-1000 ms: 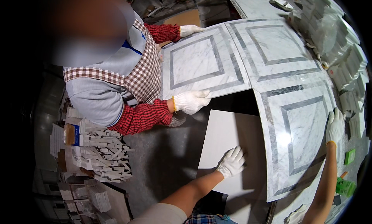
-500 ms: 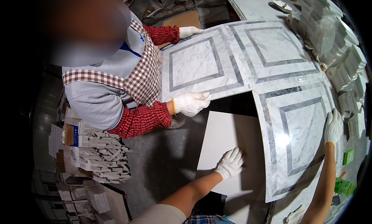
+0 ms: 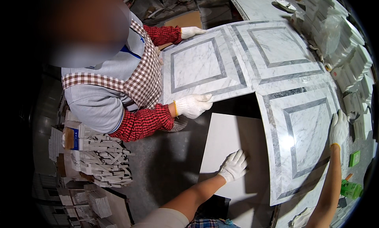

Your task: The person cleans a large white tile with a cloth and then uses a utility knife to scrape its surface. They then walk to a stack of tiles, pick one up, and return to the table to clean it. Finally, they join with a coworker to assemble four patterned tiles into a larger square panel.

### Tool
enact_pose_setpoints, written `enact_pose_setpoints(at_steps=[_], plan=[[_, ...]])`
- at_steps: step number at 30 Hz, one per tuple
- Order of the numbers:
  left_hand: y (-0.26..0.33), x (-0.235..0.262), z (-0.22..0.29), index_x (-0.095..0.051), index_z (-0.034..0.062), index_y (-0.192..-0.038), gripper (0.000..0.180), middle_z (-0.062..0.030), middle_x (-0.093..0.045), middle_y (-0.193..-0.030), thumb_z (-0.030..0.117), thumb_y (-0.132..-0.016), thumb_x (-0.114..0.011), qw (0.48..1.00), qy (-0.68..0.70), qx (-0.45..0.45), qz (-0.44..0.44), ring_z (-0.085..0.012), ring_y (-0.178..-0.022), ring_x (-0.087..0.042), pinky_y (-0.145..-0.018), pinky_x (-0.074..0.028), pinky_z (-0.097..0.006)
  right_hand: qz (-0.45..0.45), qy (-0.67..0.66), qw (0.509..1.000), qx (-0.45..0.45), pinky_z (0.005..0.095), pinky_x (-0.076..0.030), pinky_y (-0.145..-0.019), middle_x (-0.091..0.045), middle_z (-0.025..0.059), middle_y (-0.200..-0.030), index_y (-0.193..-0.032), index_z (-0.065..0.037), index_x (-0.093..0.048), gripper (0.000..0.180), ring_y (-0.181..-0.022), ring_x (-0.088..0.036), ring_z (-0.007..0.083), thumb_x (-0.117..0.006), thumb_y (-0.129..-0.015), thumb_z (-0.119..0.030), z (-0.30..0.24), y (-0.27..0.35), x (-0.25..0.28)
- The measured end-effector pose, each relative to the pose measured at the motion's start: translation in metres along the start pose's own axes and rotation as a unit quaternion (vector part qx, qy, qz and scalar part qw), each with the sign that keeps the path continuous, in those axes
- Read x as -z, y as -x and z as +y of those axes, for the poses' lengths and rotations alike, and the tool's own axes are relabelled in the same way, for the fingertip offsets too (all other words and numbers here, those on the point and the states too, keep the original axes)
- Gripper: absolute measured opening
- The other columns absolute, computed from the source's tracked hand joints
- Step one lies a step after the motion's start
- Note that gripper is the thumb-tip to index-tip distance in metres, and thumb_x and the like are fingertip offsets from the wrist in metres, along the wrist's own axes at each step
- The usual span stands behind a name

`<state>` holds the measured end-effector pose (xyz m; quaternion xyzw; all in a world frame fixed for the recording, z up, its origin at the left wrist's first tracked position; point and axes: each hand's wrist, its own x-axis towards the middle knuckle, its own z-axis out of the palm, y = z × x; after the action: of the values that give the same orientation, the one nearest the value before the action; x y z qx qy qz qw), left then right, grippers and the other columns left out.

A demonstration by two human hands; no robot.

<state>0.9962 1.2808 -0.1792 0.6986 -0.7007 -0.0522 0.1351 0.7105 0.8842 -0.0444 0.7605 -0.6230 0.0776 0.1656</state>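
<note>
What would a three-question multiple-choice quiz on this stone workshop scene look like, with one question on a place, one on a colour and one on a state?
1. Where does the wearer's left hand rest?
A. on the plain white slab
B. on the stacked stone strips
C. on the co-worker's sleeve

2. What colour are the inlaid bands in the marble panels?
A. red
B. grey
C. green

3. How is the wearer's right hand?
A. bare and closed in a fist
B. gloved and wrapped round a tool
C. gloved and laid flat on a marble panel

Answers:
1 A: the gloved hand lies spread on the plain slab.
2 B: grey frames run through the white marble.
3 C: the white glove lies open on the right-hand panel.
</note>
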Motion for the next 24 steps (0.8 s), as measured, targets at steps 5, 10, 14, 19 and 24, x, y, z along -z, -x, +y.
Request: enact_pose_setpoints(at_steps=[5,10,14,19,24], plan=[[-0.001,0.003,0.000,-0.063,0.0043,-0.125,0.064,-0.0184,-0.057,-0.129,0.042,-0.075,-0.072,1.000,-0.002,-0.005,0.008,-0.0365,-0.127,-0.048,-0.104,-0.042,-0.047,-0.003,0.005,1.000,-0.003,0.0418,-0.042,-0.106,-0.057,0.0143,-0.139,-0.137,-0.011,-0.058,0.047,-0.127,-0.053,0.0341,-0.044,-0.104,-0.041,0.000,0.000,-0.001],[-0.001,0.000,-0.001,-0.064,0.0035,-0.121,0.062,-0.0178,-0.057,-0.128,0.040,-0.073,-0.073,1.000,0.013,-0.002,0.020,-0.0351,-0.125,-0.050,-0.102,-0.044,-0.046,0.014,0.006,1.000,0.004,0.0418,-0.042,-0.106,-0.058,0.0148,-0.138,-0.137,-0.011,-0.059,0.047,-0.127,-0.054,0.0339,-0.044,-0.104,-0.041,0.006,0.000,-0.010],[-0.003,0.003,0.000,-0.065,0.0035,-0.119,0.061,-0.0174,-0.058,-0.127,0.039,-0.071,-0.074,1.000,0.009,-0.001,0.030,-0.0344,-0.123,-0.050,-0.101,-0.045,-0.045,0.016,0.002,1.000,0.007,0.0419,-0.042,-0.106,-0.058,0.0151,-0.138,-0.136,-0.010,-0.059,0.047,-0.127,-0.053,0.0342,-0.044,-0.104,-0.041,0.006,0.000,-0.011],[-0.003,0.010,0.001,-0.064,0.0038,-0.121,0.063,-0.0157,-0.057,-0.127,0.039,-0.070,-0.075,1.000,0.019,0.002,0.022,-0.0335,-0.123,-0.050,-0.100,-0.045,-0.045,-0.009,-0.007,1.000,-0.005,0.0420,-0.042,-0.106,-0.058,0.0157,-0.138,-0.137,-0.010,-0.058,0.048,-0.128,-0.053,0.0350,-0.043,-0.104,-0.041,-0.004,0.000,0.002],[-0.004,0.012,0.001,-0.063,0.0047,-0.123,0.064,-0.0140,-0.057,-0.126,0.039,-0.070,-0.075,0.999,0.017,-0.002,0.032,-0.0320,-0.122,-0.051,-0.099,-0.045,-0.044,-0.007,0.023,1.000,-0.005,0.0425,-0.042,-0.106,-0.057,0.0152,-0.139,-0.138,-0.010,-0.057,0.049,-0.128,-0.052,0.0356,-0.042,-0.104,-0.043,0.003,-0.002,-0.004]])
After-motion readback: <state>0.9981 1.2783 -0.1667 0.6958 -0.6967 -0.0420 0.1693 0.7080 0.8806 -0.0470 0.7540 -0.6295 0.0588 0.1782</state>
